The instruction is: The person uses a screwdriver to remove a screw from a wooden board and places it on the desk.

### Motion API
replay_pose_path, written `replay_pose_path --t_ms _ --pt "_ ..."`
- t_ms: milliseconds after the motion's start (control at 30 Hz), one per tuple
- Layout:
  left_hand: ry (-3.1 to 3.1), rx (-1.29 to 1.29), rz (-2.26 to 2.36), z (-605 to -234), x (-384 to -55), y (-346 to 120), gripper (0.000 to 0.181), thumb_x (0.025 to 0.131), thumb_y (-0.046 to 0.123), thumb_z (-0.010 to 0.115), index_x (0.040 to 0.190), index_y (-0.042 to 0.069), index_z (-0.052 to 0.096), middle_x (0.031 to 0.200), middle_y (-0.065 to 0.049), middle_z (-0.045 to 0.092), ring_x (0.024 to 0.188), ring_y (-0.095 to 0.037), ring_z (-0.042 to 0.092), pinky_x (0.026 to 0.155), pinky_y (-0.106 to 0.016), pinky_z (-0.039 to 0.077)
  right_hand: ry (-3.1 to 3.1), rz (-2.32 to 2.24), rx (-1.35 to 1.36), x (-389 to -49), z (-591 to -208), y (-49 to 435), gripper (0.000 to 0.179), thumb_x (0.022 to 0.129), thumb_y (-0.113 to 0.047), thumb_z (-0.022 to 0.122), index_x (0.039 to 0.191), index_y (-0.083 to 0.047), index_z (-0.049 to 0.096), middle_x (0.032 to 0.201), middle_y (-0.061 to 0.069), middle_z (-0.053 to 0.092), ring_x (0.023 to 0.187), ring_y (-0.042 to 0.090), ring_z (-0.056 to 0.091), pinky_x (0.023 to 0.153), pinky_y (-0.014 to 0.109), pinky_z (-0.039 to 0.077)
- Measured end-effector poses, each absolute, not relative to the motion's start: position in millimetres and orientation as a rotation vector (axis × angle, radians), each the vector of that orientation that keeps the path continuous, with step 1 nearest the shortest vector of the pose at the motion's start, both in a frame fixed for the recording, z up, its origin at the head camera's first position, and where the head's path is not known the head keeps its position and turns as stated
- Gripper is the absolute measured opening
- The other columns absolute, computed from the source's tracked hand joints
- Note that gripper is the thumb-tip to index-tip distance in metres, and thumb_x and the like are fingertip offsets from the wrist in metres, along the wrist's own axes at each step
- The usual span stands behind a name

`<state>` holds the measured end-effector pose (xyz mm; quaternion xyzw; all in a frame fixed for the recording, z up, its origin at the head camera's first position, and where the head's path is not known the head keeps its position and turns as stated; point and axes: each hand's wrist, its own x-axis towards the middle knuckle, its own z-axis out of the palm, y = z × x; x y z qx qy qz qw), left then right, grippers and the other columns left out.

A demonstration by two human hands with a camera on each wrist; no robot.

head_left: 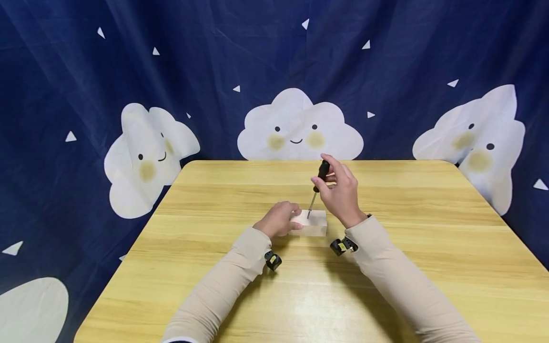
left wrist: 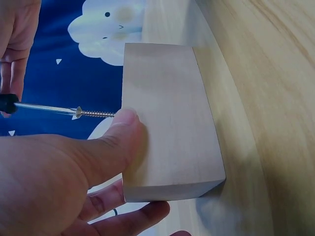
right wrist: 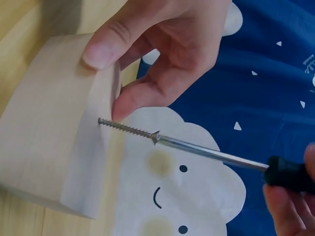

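Note:
A pale wooden block (head_left: 312, 229) lies on the table, and my left hand (head_left: 279, 220) grips its left end, thumb on the near face and fingers behind. From the block's top face rises a screw (right wrist: 125, 129), its tip in the wood and most of its thread exposed. My right hand (head_left: 343, 190) holds a screwdriver (head_left: 321, 176) by its black handle, thumb and fingers around it. The screwdriver's metal shaft (right wrist: 211, 153) slants down to the screw, its tip at the screw head, as both wrist views show.
The wood-grain table (head_left: 197, 286) extends around the block on all sides. Behind it hangs a dark blue curtain (head_left: 214, 57) printed with smiling clouds and small white triangles. A small black camera is strapped at each wrist, close above the table.

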<state>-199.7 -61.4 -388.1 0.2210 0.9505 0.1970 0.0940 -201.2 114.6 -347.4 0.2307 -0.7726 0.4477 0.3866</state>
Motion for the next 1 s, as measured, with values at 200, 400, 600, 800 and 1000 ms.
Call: replay_pose_path --t_ms 200,400,600,800,1000 --pt "2.818 0.651 0.610 -385.5 -198.8 -62.6 0.042 0.086 0.025 0.075 0.120 0.004 0.064 0.120 -0.011 0.064 0.115 -0.027 0.056 0.102 -0.037 0.043 -1.989 1.173 0.632 -200.6 -347.0 113.9 0.054 0.085 0.004 0.069 0.135 -0.002 0.050 0.098 0.024 0.060 0.080 0.032 0.070 0.060 0.036 0.059" --pt "2.815 0.646 0.611 -386.2 -199.3 -62.5 0.043 0.085 0.025 0.075 0.121 0.005 0.064 0.122 -0.011 0.063 0.117 -0.027 0.055 0.103 -0.037 0.042 -1.905 1.109 0.574 -202.1 -349.0 111.4 0.054 0.075 -0.006 0.083 0.124 -0.005 0.060 0.087 0.018 0.056 0.070 0.028 0.065 0.053 0.037 0.058" --pt "2.815 0.639 0.613 -388.1 -199.6 -62.7 0.042 0.085 0.025 0.076 0.120 0.005 0.064 0.121 -0.011 0.064 0.116 -0.027 0.056 0.103 -0.037 0.042 -1.923 1.167 0.667 -201.0 -347.8 109.8 0.052 0.086 0.010 0.065 0.135 0.000 0.050 0.099 0.021 0.062 0.082 0.031 0.069 0.059 0.035 0.059" --pt "2.817 0.661 0.601 -388.3 -200.0 -62.7 0.041 0.085 0.026 0.075 0.119 0.005 0.065 0.120 -0.010 0.064 0.114 -0.026 0.057 0.101 -0.036 0.043 -1.942 1.134 0.647 -199.4 -349.5 108.9 0.057 0.081 0.002 0.075 0.134 -0.003 0.052 0.099 0.022 0.056 0.080 0.029 0.065 0.059 0.036 0.059" --pt "2.815 0.670 0.579 -387.4 -199.7 -62.8 0.042 0.086 0.027 0.074 0.120 0.005 0.064 0.121 -0.009 0.064 0.115 -0.026 0.056 0.102 -0.036 0.043 -1.947 1.134 0.648 -199.7 -348.0 108.0 0.061 0.081 0.006 0.075 0.137 -0.002 0.051 0.093 0.021 0.058 0.076 0.029 0.068 0.058 0.035 0.059"
